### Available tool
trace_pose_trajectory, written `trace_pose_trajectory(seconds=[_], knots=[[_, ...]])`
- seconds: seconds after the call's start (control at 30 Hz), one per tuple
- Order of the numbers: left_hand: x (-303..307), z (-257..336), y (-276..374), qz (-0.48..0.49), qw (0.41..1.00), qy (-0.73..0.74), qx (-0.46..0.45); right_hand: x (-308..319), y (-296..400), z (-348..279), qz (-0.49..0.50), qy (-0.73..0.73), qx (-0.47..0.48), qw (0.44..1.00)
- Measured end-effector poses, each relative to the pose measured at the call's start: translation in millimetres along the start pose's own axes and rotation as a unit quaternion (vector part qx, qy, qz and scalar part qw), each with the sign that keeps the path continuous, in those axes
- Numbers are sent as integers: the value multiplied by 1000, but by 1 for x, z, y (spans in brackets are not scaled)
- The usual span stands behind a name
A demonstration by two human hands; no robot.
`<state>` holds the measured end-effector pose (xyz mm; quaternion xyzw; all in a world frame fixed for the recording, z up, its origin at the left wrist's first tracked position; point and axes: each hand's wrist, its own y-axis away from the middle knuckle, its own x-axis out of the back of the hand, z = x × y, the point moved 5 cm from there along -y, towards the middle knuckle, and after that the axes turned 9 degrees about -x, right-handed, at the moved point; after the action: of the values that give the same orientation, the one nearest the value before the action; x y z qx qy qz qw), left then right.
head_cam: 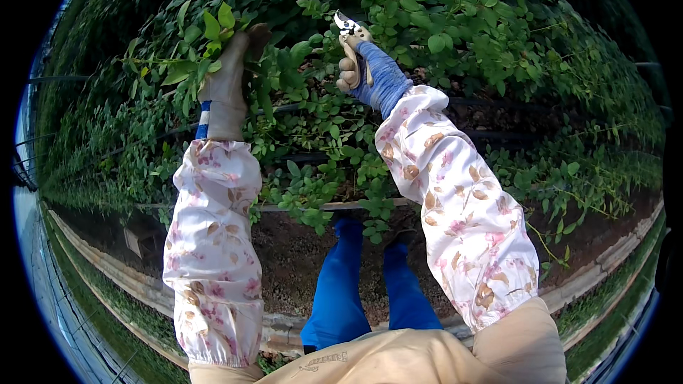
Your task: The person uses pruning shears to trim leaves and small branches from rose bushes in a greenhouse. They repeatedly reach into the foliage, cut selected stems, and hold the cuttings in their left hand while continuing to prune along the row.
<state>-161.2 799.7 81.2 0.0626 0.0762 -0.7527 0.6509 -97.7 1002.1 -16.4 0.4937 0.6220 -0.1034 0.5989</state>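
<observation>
My left hand [229, 74], in a pale work glove with a blue and white striped edge, is among leafy stems [187, 66] at the upper left. Bright green leaves stick out beside its fingers, which are partly hidden, so its grip cannot be made out. Bypass pruning shears [348, 25] are held in my right hand [365, 72], which wears a blue knit glove with beige fingers. The shears' metal blades point up and left, in front of green foliage. Floral sleeve covers reach over both forearms.
Dense leafy plants [459, 16] fill the bed ahead. Dark pipes [507, 102] run across it, and a thin rail [341, 206] edges it near my feet. Bare soil [288, 266] lies under my blue-clad legs. A pale block [140, 241] sits at left, with low kerbs [597, 272] behind.
</observation>
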Motion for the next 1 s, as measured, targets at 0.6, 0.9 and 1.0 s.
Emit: trace_pose_trajectory(seconds=[0.6,0.9,1.0], knots=[[-120,-103,38,-156,879,-382,-241,75,109,-7,75,39,-121,989],[-148,-134,13,-101,910,-391,-93,78,66,-19,163,118,-58,978],[-169,-113,9,-103,796,-589,-98,80,71,-24,220,201,4,954]])
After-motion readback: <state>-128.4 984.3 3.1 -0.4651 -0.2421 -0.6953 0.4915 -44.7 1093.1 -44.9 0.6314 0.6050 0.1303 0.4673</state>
